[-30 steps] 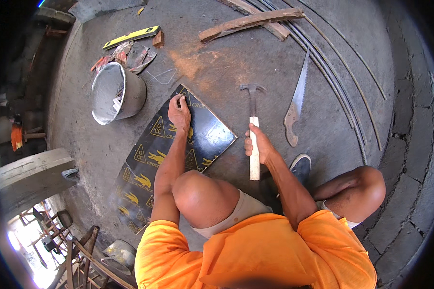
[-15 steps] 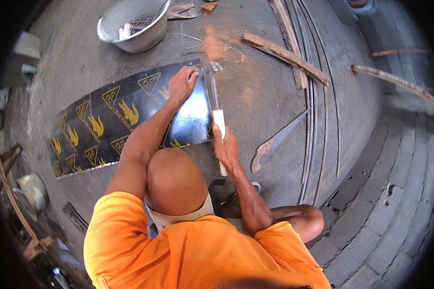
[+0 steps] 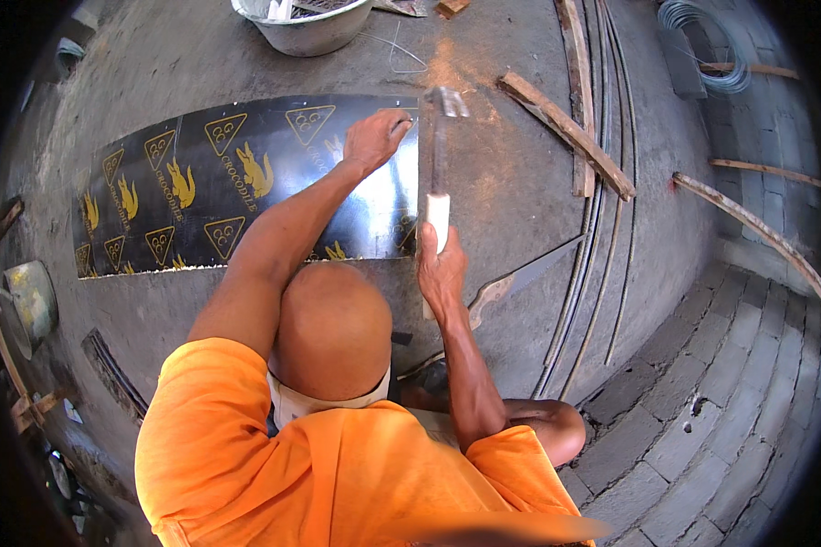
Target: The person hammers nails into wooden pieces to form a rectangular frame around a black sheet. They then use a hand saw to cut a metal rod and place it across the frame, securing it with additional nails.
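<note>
A black sheet of faced plywood (image 3: 187, 219) with yellow printed markings lies flat on the floor in front of me. My left hand (image 3: 377, 141) rests near its far right corner, thumb and fingers pinched together. Whatever they pinch, if anything, is too small to make out. Wrapped round the white grip of a claw hammer (image 3: 439, 214) is my right hand (image 3: 442, 267), just off the sheet's right edge. The hammer's metal head, blurred by motion, points away from me, close to the right of the left hand.
A grey basin (image 3: 315, 35) stands beyond the sheet. On the right are a handsaw (image 3: 520, 278), a wooden batten (image 3: 570, 137) crossing another, and long metal rods (image 3: 602, 219). A block wall (image 3: 702, 401) bounds the right side, near a wire coil (image 3: 702, 41). A bucket (image 3: 32, 305) is at left.
The view has shifted, so the basin sits higher and the wire coil shows. My left hand stays pinched by the sheet's corner, and my right hand still grips the hammer, its head now more blurred.
</note>
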Available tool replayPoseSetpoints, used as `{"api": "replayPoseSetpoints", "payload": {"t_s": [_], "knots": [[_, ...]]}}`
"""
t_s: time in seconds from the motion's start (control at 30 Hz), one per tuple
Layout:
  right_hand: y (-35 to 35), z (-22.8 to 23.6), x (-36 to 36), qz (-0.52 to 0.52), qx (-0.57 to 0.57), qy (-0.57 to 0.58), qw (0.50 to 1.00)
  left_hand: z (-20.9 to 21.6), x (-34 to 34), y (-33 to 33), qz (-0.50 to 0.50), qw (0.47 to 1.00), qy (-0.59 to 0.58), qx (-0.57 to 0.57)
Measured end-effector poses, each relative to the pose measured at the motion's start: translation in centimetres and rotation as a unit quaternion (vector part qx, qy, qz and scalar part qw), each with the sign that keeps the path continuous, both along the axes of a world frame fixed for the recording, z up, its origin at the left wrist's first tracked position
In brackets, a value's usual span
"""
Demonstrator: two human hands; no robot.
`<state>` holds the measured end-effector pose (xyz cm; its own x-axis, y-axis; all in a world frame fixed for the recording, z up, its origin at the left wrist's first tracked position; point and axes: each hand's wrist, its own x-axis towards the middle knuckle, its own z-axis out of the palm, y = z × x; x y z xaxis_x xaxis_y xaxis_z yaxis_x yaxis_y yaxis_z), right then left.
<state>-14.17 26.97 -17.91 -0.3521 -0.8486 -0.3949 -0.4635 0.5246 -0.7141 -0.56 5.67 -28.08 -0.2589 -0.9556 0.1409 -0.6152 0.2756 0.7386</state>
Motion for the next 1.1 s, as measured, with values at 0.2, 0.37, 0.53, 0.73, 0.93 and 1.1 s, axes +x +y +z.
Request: {"api": "replayPoseSetpoints", "payload": {"t_s": [0.2, 0.37, 0.53, 0.73, 0.93, 1.1], "knots": [[-1.0, 2.6, -1.0, 0.050, 0.030, 0.078, 0.995, 0.3, 0.0, -0.2, -0.007, 0.998, -0.045, 0.032], [-0.5, 2.7, -1.4, 0.004, -0.213, 0.030, 0.977, 0.8, 0.0, 0.1, 0.056, 0.994, 0.078, 0.046], [-1.0, 0.3, -3.0, 0.076, -0.146, 0.048, 0.985, 1.2, 0.1, -0.2, 0.142, 0.973, 0.157, 0.089], [-0.9, -0.7, -3.3, 0.031, -0.031, 0.053, 0.998, 1.3, 0.4, -0.3, 0.153, 0.969, 0.179, 0.073], [-1.6, -0.9, -2.9, 0.068, 0.016, 0.109, 0.992, 0.5, 0.2, -0.2, 0.148, 0.961, 0.206, 0.109], [-2.0, -1.0, -3.1, 0.086, -0.008, 0.153, 0.984, -0.4, 0.5, -1.2, 0.125, 0.965, 0.207, 0.105]]}}
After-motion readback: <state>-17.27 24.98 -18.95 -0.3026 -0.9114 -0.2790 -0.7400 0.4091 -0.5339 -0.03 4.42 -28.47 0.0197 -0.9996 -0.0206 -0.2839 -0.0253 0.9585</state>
